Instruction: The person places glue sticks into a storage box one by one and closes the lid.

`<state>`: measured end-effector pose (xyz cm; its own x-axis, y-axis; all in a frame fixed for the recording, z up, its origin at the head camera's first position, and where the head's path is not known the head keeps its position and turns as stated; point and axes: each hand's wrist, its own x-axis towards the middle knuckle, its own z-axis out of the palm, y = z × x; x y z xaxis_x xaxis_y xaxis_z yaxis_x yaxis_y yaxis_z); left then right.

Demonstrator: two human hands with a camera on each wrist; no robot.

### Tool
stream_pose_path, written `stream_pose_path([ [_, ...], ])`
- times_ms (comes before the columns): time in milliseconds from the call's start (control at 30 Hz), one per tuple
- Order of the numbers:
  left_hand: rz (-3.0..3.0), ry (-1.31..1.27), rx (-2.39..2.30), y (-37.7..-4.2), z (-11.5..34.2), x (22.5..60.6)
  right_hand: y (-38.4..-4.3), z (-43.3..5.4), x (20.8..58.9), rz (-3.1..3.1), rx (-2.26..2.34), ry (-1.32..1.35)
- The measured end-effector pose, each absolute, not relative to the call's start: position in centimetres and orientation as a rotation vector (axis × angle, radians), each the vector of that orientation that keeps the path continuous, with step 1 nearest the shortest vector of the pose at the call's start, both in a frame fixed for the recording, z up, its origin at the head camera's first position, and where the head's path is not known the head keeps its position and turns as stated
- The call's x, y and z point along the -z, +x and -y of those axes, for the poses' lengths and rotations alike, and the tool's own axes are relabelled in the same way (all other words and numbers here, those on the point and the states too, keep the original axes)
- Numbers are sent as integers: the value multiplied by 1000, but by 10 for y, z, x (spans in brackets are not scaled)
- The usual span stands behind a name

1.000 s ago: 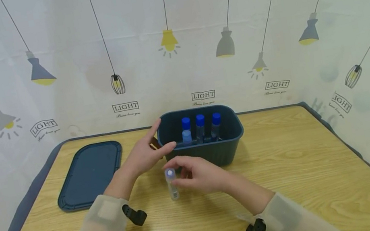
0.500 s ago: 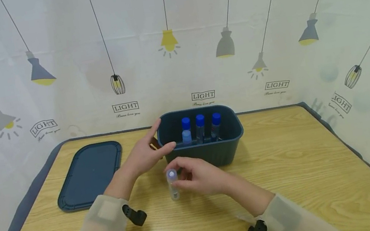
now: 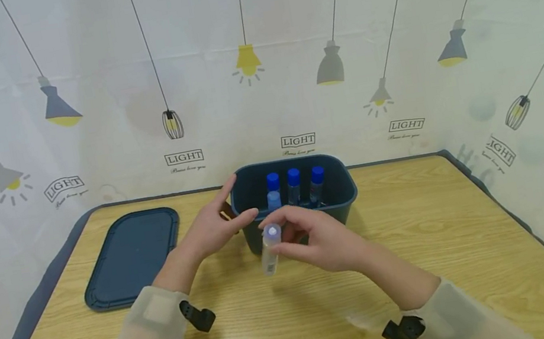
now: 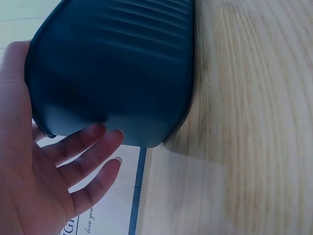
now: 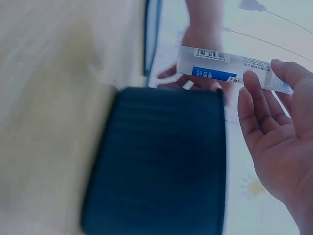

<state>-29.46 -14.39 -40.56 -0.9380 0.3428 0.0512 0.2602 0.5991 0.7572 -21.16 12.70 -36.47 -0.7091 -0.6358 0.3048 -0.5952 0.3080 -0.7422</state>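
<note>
A clear tube of liquid glue [image 3: 271, 247] with a pale cap is held between the thumb and fingers of my right hand [image 3: 318, 239]. It tilts in front of the dark blue bin [image 3: 308, 227], above the table. In the right wrist view, the glue [image 5: 215, 66] shows a barcode and a blue label. My left hand [image 3: 208, 228] rests at the bin's left end, thumb and index finger spread along the rim. The left wrist view shows the other fingers [image 4: 93, 144] relaxed against the outer wall. Inside the bin stand several blue-capped tubes [image 3: 294, 184]; their lower parts are hidden.
A flat dark blue lid [image 3: 132, 256] lies on the wooden table [image 3: 451, 241] to the left. Behind the table hangs a pale cloth [image 3: 209, 54] printed with lamps. The bin stands close to the table's back edge.
My right hand has lifted the tube of glue off the table and carried it rightward, up toward the bin's front wall; the tube now tilts. My left hand has not moved.
</note>
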Motion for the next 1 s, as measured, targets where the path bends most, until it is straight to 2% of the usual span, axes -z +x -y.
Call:
stream_pose_path([
  [467, -2703, 487, -1259, -294, 143, 405, -217, -171, 322, -2626, 1657, -1242],
  [1000, -2693, 490, -1279, -294, 144, 406, -247, -197, 332, -2818, 1625, -846],
])
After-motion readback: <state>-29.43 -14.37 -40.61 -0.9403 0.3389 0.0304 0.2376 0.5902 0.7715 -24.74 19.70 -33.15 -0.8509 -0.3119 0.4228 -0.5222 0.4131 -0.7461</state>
